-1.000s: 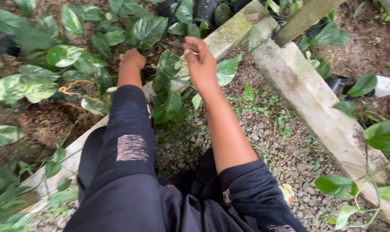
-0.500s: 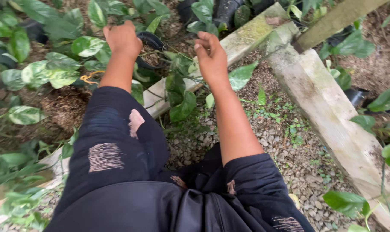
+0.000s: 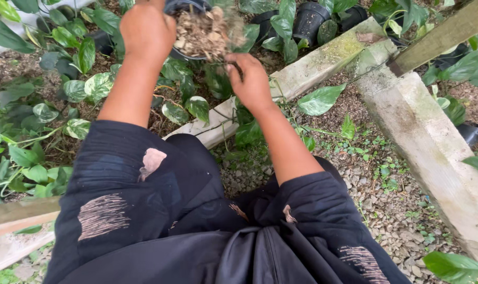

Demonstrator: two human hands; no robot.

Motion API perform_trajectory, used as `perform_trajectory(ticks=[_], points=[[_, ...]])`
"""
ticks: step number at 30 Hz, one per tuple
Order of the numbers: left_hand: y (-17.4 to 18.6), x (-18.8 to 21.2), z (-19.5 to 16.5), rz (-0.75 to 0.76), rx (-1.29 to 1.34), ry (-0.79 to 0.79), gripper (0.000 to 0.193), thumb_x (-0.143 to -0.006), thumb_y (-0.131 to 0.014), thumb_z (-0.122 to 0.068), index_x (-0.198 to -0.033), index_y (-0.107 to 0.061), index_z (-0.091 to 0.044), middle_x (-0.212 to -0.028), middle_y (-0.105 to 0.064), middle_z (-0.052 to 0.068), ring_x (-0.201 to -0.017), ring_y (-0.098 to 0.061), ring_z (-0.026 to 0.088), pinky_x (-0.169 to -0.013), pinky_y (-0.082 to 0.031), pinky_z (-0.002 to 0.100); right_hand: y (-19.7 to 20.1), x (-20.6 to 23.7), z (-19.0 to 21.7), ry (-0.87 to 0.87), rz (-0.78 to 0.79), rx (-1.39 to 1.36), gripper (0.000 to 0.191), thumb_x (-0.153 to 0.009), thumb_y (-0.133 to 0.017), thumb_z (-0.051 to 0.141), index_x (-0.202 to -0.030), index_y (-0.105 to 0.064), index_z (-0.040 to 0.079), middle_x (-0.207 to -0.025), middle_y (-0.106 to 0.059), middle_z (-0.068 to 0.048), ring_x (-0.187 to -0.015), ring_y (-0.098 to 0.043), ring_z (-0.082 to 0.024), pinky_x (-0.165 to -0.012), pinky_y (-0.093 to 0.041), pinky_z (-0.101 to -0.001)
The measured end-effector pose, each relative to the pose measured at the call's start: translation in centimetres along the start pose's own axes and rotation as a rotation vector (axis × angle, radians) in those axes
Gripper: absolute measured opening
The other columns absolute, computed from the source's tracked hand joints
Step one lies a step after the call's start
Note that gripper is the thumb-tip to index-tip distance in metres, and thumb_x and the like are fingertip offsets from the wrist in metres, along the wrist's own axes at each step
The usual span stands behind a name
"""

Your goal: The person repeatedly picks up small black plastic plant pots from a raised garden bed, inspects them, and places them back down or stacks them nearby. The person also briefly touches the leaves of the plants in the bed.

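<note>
My left hand is closed around the rim of a black plastic pot filled with coarse brown bark mix, holding it lifted above the plant bed. My right hand sits just below and right of the pot, fingers curled against its lower side near a thin vine stem. Both arms wear black sleeves pushed up to the elbow. Green and white variegated leaves hang under the pot.
A pale concrete curb runs diagonally under my hands and joins a wider concrete slab at right. Several empty black pots stand behind it. Gravel covers the ground at right; leafy plants crowd the left.
My left hand has risen with the black pot, which now shows its bark mix. My right hand has moved up under the pot. The view has shifted closer.
</note>
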State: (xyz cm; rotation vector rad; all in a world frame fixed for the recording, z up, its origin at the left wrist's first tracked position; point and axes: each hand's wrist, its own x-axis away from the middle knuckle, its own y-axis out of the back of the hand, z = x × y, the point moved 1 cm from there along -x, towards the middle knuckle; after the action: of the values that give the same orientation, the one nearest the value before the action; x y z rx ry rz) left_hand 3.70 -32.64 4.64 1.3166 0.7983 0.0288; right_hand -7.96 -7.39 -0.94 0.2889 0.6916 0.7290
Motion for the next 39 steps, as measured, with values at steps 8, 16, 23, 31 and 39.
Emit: perform_trajectory(ticks=[8,16,23,31,39], points=[[0.1,-0.9,-2.0,-0.056,0.017,0.041,0.037,-0.071,-0.078,-0.012,-0.107,-0.075,-0.002,-0.086,-0.072,0.026,-0.078,-0.071,0.044,-0.065,-0.058,0.054,-1.7,0.1,2.2,-0.016,-0.078,0.122,0.043,-0.091,-0.071,0.01,-0.131,-0.054,0.01,-0.128,-0.056,-0.016,-0.107,-0.064,-0.042,-0.088,-0.054,-0.0467],[1.1,0.1,-4.3,0.539,0.511,0.54,0.044,-0.099,-0.065,-0.044,-0.122,-0.072,-0.007,-0.118,-0.073,0.022,-0.112,-0.072,0.036,-0.102,-0.055,0.046,-6.0,-0.3,-0.5,-0.194,0.032,-0.15,0.024,-0.106,-0.074,0.029,-0.117,-0.063,0.01,-0.095,-0.07,-0.01,-0.082,-0.068,-0.025,-0.078,-0.056,-0.038],[-0.7,4.4,-4.3,0.207,0.839,0.18,0.113,-0.075,-0.098,-0.041,-0.16,-0.03,-0.011,-0.156,-0.038,0.024,-0.144,-0.043,0.041,-0.117,-0.041,0.048,-5.4,-2.5,-3.9,-0.95,-0.016,-1.264,0.021,-0.101,-0.068,0.024,-0.116,-0.057,0.012,-0.098,-0.062,-0.004,-0.077,-0.063,-0.015,-0.067,-0.052,-0.0295],[-1.8,3.3,-4.8,0.065,0.565,0.051,0.107,-0.068,-0.099,-0.029,-0.156,-0.039,-0.019,-0.151,-0.047,0.016,-0.14,-0.047,0.041,-0.118,-0.042,0.047,-2.9,-3.4,-3.6,0.004,-0.029,-0.035,0.104,-0.085,-0.091,0.01,-0.162,-0.022,0.009,-0.155,-0.041,-0.029,-0.135,-0.053,-0.046,-0.104,-0.054,-0.0458],[-1.8,4.1,-8.7,0.081,0.891,-0.033,0.101,-0.089,-0.083,-0.036,-0.169,-0.023,-0.02,-0.17,-0.029,0.022,-0.159,-0.028,0.046,-0.131,-0.027,0.053,-2.4,-3.2,-1.7,-0.026,0.031,-0.247,0.109,-0.083,-0.093,0.023,-0.164,-0.022,0.012,-0.161,-0.047,-0.018,-0.149,-0.054,-0.028,-0.126,-0.047,-0.0399]])
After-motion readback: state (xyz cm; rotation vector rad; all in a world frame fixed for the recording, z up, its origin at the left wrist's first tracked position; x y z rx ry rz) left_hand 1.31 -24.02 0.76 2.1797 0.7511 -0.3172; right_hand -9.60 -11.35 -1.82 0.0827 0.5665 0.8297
